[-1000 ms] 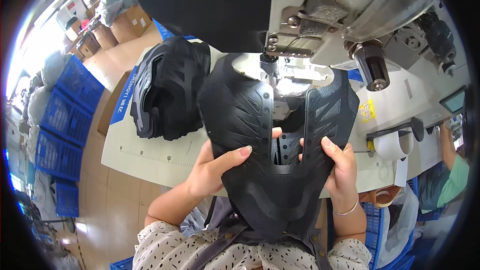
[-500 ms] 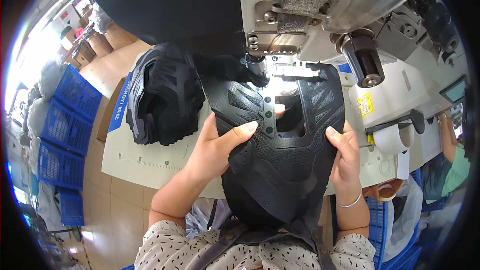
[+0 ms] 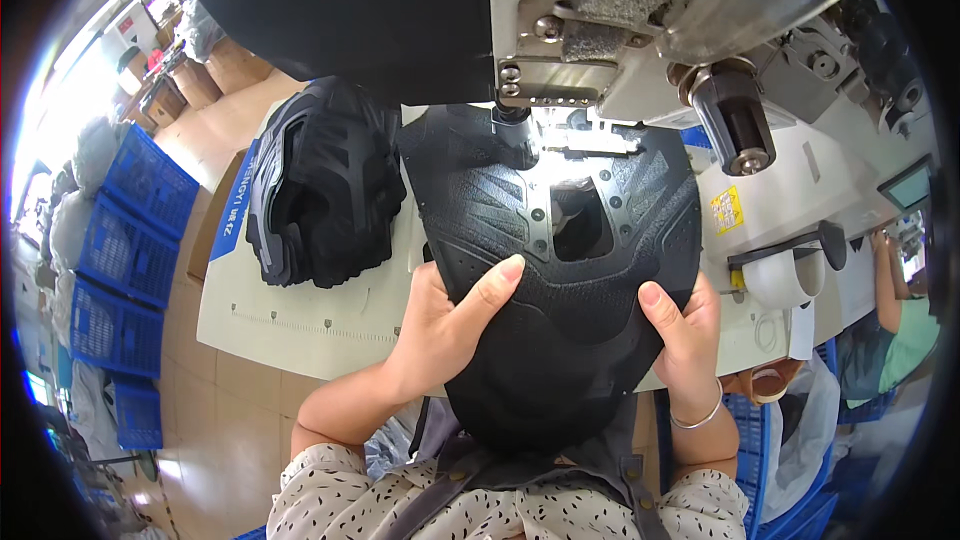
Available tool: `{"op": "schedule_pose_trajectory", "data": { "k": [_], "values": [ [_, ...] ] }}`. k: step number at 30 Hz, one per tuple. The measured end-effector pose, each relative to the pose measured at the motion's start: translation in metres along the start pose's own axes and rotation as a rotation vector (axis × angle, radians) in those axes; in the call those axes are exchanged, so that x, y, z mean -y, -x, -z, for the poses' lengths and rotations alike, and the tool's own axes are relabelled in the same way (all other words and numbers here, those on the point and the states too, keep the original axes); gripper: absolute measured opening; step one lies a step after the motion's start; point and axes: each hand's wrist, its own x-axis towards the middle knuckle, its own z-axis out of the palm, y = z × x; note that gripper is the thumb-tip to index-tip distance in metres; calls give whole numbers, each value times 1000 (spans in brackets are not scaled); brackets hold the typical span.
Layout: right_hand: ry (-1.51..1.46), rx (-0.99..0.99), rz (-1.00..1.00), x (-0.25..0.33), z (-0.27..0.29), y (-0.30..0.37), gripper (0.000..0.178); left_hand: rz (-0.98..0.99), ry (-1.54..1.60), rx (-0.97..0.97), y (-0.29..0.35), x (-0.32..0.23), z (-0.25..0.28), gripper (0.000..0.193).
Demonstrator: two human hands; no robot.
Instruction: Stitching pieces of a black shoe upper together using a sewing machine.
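A black shoe upper (image 3: 560, 340) with a textured surface and an oblong opening lies under the head of a sewing machine (image 3: 560, 80), its far part at the brightly lit needle area. My left hand (image 3: 450, 325) grips its left side, thumb on top and fingers hidden beneath. On the opposite edge my right hand (image 3: 685, 330) holds it the same way. The near end of the upper hangs over the table edge toward me. Metal eyelet strips with small holes flank the opening. To the left rests a stack of similar black shoe uppers (image 3: 330, 180).
The pale worktable (image 3: 300, 335) has a printed scale along its front edge. Blue crates (image 3: 120, 320) stand along the left, across a tiled floor. A white cup-shaped holder (image 3: 785, 275) is at right. Beyond it, a person in green (image 3: 905, 345) sits; a blue crate with plastic bags is below.
The upper has straightened and lies more evenly under the machine. My right thumb has slid nearer to me along it, my left slightly. A fingertip seen through the opening is now hidden.
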Motion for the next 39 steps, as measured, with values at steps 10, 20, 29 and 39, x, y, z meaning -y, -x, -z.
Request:
{"op": "schedule_pose_trajectory", "data": {
  "k": [10,20,29,39],
  "values": [
    [-20,5,3,-9,2,-32,25,2,54,-30,-37,1,9,19],
    [-137,-18,9,-10,-9,-57,21,-45,84,-43,-75,-8,18,17],
    [-8,25,-108,-11,-17,-38,12,-23,142,-56,-70,-12,16,21],
    [-38,147,-160,-19,-27,-26,15,1,264,-130,-20,5,0,20]
  ]
}}
